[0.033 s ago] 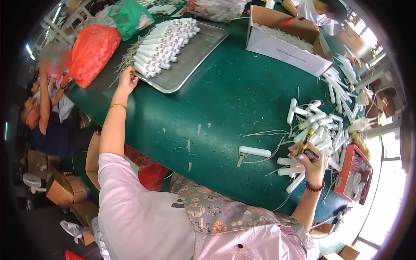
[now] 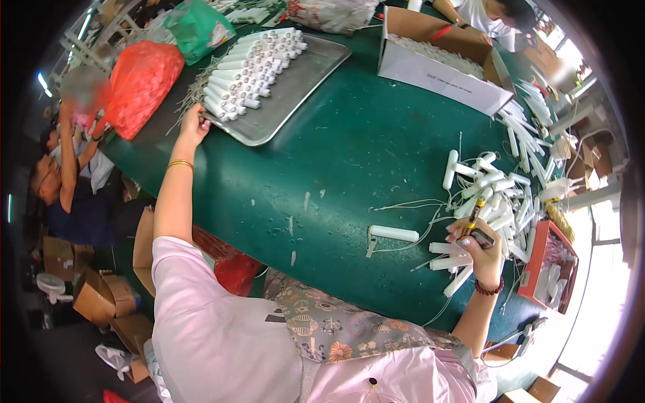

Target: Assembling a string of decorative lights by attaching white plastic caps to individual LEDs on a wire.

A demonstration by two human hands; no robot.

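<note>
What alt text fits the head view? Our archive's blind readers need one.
A person leans over a green table, left hand reaching to the corner of a metal tray of white tubes, right hand holding a small tool by a loose pile of tubes with wires. A cardboard box and red bag sit at the far edge.
</note>
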